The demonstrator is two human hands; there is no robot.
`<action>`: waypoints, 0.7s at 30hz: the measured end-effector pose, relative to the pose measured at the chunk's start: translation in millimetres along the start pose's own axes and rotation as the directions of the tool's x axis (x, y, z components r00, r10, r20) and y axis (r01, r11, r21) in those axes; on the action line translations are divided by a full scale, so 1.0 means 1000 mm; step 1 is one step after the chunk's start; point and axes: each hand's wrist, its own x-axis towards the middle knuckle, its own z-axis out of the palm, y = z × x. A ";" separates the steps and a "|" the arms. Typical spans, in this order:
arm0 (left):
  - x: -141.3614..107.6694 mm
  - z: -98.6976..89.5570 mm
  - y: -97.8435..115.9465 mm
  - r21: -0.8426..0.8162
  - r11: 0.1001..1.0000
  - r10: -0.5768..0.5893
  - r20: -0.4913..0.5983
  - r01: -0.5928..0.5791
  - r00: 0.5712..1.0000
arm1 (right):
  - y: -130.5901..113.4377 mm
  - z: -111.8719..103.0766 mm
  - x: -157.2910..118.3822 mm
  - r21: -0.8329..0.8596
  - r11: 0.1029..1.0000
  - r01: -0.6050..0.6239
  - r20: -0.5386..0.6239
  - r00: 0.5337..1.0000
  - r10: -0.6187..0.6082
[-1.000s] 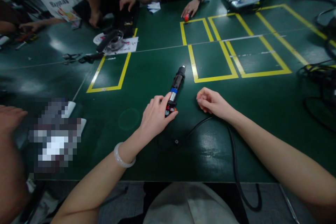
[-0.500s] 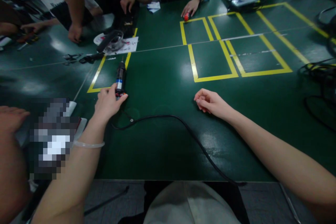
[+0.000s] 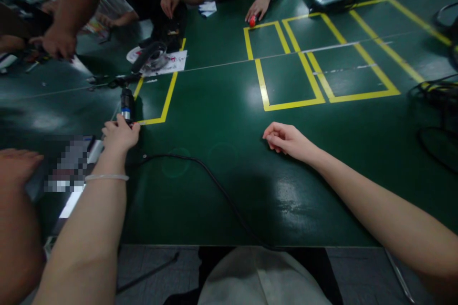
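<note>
Driver (image 3: pixel 126 101): Dark, tubular and corded, banded in blue and silver, it points away from the wearer at the left of the green bench (image 3: pixel 222 114), overlapping a corner of a yellow tape outline (image 3: pixel 153 120); whether it rests or hovers cannot be told.
Left grip (image 3: pixel 119 136): Fingers and thumb close around the rear end.
Right grip (image 3: pixel 286 140): Fingers curl together, no object visible in them.
Handling: Probably rigid and fairly weighty, its silver band perhaps slick; the barrel looks the surest hold, while the flexible cord (image 3: pixel 218 187) may drag.
Lettering: Marks on white paper (image 3: pixel 179 60) blur beyond reading; no brand is legible.
</note>
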 end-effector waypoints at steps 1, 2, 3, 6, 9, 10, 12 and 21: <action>-0.003 0.001 0.001 0.005 1.000 -0.001 -0.016 0.001 1.000 | 0.000 0.000 0.000 0.000 1.000 0.000 -0.001 1.000 0.000; -0.006 0.001 0.003 0.008 1.000 0.007 -0.034 -0.007 0.999 | 0.000 0.000 0.000 0.000 1.000 0.000 -0.003 1.000 0.000; -0.010 0.001 0.005 0.006 1.000 0.018 -0.050 -0.018 0.999 | 0.001 0.000 0.000 -0.002 1.000 0.000 -0.006 1.000 0.000; -0.018 -0.001 0.010 -0.027 0.998 0.046 -0.086 -0.049 0.995 | 0.001 0.000 0.000 -0.010 1.000 0.003 -0.009 1.000 -0.003; -0.022 -0.005 0.015 -0.055 0.998 0.029 -0.111 -0.035 0.993 | 0.000 0.001 -0.001 -0.008 1.000 0.010 -0.008 1.000 -0.010; -0.023 -0.006 0.018 -0.056 0.998 0.021 -0.117 -0.028 0.993 | 0.001 0.001 -0.001 -0.006 1.000 0.011 -0.009 1.000 -0.011; -0.025 -0.008 0.022 -0.052 0.999 0.008 -0.126 -0.015 0.992 | 0.001 0.002 -0.001 -0.006 1.000 0.013 -0.012 1.000 -0.013; -0.058 -0.016 0.047 0.003 0.998 0.063 -0.131 -0.064 0.989 | 0.001 0.003 -0.001 -0.027 1.000 0.012 -0.009 1.000 -0.012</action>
